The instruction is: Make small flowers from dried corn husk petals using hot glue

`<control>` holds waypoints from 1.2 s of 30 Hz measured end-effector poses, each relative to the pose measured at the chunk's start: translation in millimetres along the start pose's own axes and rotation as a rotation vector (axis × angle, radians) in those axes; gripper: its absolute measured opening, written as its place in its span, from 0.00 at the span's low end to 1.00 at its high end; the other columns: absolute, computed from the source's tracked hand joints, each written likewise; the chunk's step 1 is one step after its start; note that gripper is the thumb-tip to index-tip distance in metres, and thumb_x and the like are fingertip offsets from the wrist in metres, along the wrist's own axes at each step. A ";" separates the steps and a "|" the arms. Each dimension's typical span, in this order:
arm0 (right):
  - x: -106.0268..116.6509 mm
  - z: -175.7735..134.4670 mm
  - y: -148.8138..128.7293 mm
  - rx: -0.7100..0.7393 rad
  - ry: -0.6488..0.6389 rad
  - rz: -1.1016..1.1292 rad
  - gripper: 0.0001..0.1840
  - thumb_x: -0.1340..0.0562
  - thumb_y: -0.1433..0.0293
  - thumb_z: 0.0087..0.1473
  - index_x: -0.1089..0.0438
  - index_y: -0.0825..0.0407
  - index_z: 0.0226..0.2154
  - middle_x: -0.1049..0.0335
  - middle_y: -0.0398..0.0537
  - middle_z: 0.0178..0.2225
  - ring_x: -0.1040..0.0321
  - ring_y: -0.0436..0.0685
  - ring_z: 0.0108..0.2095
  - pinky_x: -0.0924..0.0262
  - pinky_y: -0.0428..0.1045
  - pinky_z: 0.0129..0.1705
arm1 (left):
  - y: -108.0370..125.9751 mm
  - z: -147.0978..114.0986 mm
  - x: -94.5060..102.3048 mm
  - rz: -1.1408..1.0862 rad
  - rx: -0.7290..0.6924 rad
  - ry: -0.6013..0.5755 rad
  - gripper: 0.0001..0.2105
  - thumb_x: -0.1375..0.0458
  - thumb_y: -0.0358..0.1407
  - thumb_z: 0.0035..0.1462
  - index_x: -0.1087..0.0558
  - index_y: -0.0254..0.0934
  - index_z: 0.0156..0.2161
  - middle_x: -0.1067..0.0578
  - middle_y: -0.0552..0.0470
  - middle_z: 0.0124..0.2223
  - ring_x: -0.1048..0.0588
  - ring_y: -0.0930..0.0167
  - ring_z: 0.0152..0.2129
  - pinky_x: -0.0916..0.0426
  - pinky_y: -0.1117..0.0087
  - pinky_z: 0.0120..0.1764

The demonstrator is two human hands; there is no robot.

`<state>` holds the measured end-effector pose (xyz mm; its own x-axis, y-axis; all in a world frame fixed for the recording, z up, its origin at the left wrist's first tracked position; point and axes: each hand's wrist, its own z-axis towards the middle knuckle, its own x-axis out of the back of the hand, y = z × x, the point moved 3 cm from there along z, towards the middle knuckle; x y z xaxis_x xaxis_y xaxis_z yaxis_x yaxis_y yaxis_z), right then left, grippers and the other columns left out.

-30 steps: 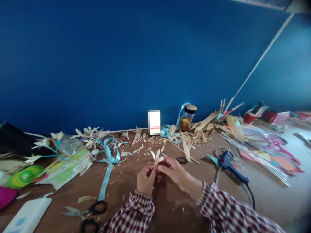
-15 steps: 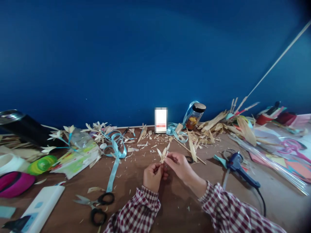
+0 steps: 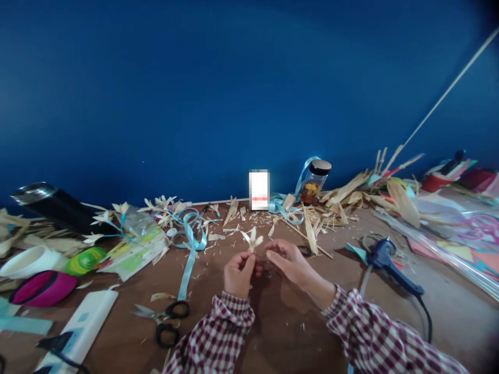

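My left hand (image 3: 238, 272) is closed, pinching the base of a small pale flower (image 3: 252, 240) with pointed petals, which looks made of dried corn husk. The petals stand upright and spread above the fingertips. Just right of it is my right hand (image 3: 290, 262), apart from the flower, fingers loosely bent and thumb a little away from them; nothing shows in it. Scissors (image 3: 166, 317) with black handles lie left of my left sleeve. To the right rests a blue glue gun (image 3: 390, 265) with its cord.
Light blue ribbon (image 3: 189, 267), finished flowers (image 3: 163, 205) and a black bottle (image 3: 62, 210) lie left. A white power strip (image 3: 88, 322) is nearer. At the back stand a glass jar (image 3: 314, 184) and dried husks (image 3: 351, 195); husk scraps litter the brown table (image 3: 288, 343).
My right hand has come away from the flower, leaving a gap. My left hand has shifted slightly left with the flower, whose petals now look more spread. The view has shifted a little.
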<state>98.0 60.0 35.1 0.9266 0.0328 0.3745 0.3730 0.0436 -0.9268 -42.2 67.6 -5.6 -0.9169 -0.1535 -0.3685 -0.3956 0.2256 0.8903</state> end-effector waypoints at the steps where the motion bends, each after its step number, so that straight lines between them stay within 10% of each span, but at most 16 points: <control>1: -1.9 -3.5 -1.6 0.030 -0.061 -0.073 0.09 0.43 0.68 0.51 0.31 0.55 0.34 0.28 0.46 0.29 0.33 0.51 0.28 0.41 0.44 0.30 | 3.2 3.1 3.7 -0.025 -0.002 0.019 0.11 0.35 0.37 0.38 0.27 0.30 0.28 0.24 0.51 0.21 0.29 0.77 0.13 0.33 0.79 0.17; 6: -29.7 -19.7 -5.6 0.166 -0.289 -0.488 0.09 0.43 0.71 0.50 0.31 0.53 0.35 0.28 0.49 0.34 0.33 0.56 0.35 0.43 0.48 0.38 | 3.0 18.2 16.7 -0.167 0.013 0.099 0.13 0.33 0.35 0.34 0.27 0.31 0.28 0.24 0.52 0.20 0.30 0.78 0.13 0.35 0.80 0.16; 21: -60.4 -10.2 -4.4 0.177 -0.222 -0.663 0.06 0.46 0.73 0.54 0.35 0.53 0.35 0.32 0.50 0.36 0.34 0.56 0.37 0.43 0.47 0.39 | 12.4 33.0 45.5 -0.592 0.159 0.019 0.04 0.44 0.26 0.49 0.28 0.36 0.29 0.32 0.57 0.22 0.38 0.86 0.13 0.40 0.89 0.15; 36: -71.5 9.7 -3.3 0.098 -0.098 -0.537 0.07 0.44 0.73 0.51 0.32 0.51 0.34 0.29 0.49 0.34 0.32 0.55 0.34 0.42 0.46 0.34 | 9.7 28.9 33.4 -0.438 0.099 0.043 0.04 0.40 0.29 0.43 0.30 0.33 0.29 0.30 0.56 0.22 0.35 0.84 0.13 0.40 0.86 0.15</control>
<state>30.1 67.2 11.7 0.5971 0.0726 0.7989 0.7815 0.1721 -0.5997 -78.2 92.5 -17.0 -0.6598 -0.2946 -0.6913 -0.7508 0.2211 0.6224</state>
